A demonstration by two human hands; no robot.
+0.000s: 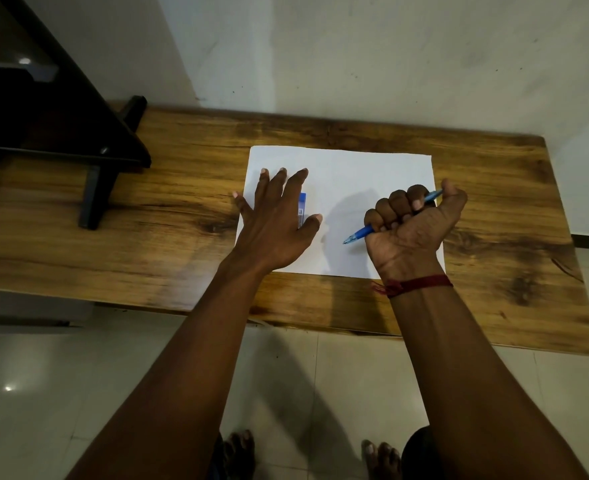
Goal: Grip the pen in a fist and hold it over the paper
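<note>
A white sheet of paper [348, 174] lies on the wooden table [182, 168]. My left hand [275, 220] lies flat with spread fingers on the sheet's left part, over a small blue object [301, 209] that is mostly hidden beneath it. My right hand [414, 223] grips a blue pen [359, 233] in a fist over the sheet's right part. The pen's tip points left and down toward the paper, and its other end sticks out by the thumb. A red thread is tied round my right wrist.
A dark wooden stand [78, 126] with slanted legs occupies the table's left end. A pale wall [390, 57] runs right behind the table. Light floor tiles [78, 393] and my bare feet [379, 459] show below the table's front edge.
</note>
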